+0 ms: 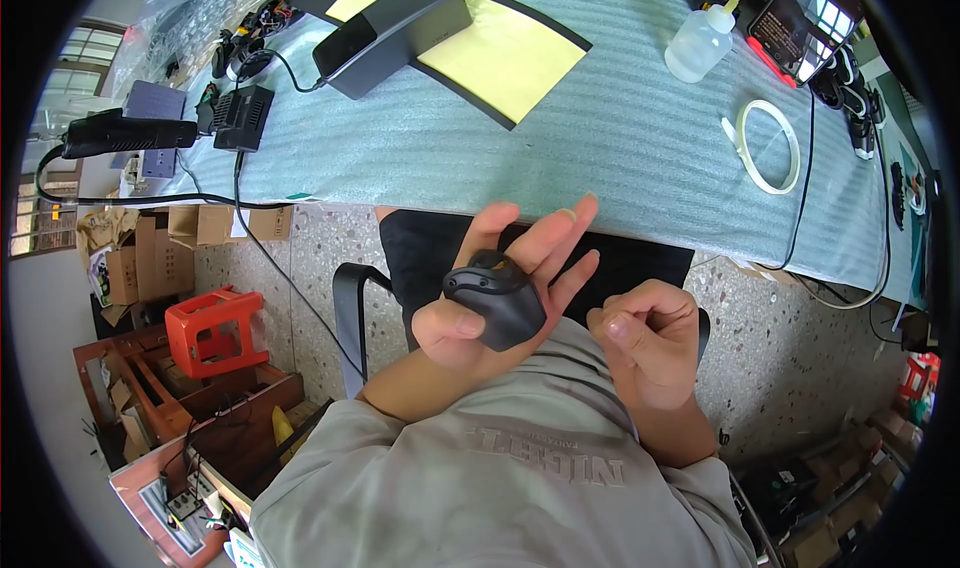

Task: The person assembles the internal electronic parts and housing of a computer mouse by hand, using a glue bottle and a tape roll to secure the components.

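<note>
Computer mouse (497,303), dark grey and rounded with a matte shell, is lying in the palm of your left hand (500,288), which you are holding palm-up above your lap, just short of the near table edge. You are pressing your thumb against its lower side while your fingers are spreading out loosely beyond it. Your right hand (648,340) is hovering just beside it, curled with thumb and forefinger pinching together; whatever is between them is too small to make out. Open air is surrounding both hands, with the foam-covered table (620,138) ahead and speckled floor showing below. A tape ring (768,146), squeeze bottle (702,42) and yellow sheet (500,53) are sitting well apart on the table. Your palm is hiding the mouse's underside.
</note>
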A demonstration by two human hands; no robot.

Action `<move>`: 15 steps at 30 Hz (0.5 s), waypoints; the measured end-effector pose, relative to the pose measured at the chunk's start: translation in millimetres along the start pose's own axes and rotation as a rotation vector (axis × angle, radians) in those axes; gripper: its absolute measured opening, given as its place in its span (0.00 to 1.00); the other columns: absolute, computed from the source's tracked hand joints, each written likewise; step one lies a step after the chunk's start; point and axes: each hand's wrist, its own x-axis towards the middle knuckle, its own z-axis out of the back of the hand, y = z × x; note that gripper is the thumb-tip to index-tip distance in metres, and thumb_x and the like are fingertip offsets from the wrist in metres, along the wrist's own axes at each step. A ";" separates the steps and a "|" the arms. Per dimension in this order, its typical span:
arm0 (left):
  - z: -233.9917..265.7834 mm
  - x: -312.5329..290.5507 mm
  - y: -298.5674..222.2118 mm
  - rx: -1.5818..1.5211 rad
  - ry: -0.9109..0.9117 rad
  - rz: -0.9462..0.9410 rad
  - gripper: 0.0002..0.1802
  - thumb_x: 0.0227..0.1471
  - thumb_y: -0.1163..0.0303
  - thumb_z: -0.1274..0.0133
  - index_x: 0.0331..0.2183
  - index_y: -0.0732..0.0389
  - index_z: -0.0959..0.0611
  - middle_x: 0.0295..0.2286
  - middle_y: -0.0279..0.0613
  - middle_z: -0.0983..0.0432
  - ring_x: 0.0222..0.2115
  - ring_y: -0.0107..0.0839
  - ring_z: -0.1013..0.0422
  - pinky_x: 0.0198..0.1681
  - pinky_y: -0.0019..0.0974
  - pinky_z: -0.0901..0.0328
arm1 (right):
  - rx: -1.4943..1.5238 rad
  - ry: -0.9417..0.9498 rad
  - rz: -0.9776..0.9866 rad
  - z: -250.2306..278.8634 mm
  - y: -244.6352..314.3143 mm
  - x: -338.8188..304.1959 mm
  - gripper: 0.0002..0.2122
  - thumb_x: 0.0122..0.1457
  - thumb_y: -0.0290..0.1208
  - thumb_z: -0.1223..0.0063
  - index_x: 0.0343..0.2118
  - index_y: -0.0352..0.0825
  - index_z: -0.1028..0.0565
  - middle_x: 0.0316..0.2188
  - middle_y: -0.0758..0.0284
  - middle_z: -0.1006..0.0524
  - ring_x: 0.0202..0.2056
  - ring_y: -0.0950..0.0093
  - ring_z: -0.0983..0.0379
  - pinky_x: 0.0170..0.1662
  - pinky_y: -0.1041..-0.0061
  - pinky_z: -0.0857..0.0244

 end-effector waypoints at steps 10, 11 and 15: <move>-4.9 -3.8 -1.7 0.188 -0.090 0.020 0.41 0.39 0.76 0.44 0.57 0.52 0.39 0.61 0.47 0.40 0.67 0.54 0.64 0.67 0.52 0.58 | 0.279 0.014 -0.149 -5.5 5.6 6.7 0.09 0.65 0.28 0.52 0.36 0.27 0.23 0.14 0.74 0.34 0.16 0.86 0.46 0.22 0.80 0.52; -4.8 -3.6 -0.8 0.190 -0.088 0.001 0.41 0.38 0.76 0.44 0.56 0.52 0.38 0.60 0.47 0.39 0.67 0.53 0.64 0.67 0.52 0.58 | 0.280 0.013 -0.150 -7.0 5.0 6.2 0.09 0.65 0.28 0.52 0.36 0.27 0.23 0.14 0.74 0.34 0.16 0.86 0.46 0.22 0.80 0.52; -5.3 -2.6 2.1 0.167 -0.113 -0.050 0.42 0.35 0.72 0.42 0.55 0.53 0.37 0.60 0.46 0.38 0.67 0.52 0.61 0.68 0.50 0.61 | -0.439 0.062 0.196 -5.1 -2.4 10.2 0.14 0.56 0.37 0.40 0.30 0.28 0.23 0.14 0.71 0.33 0.15 0.82 0.40 0.20 0.80 0.48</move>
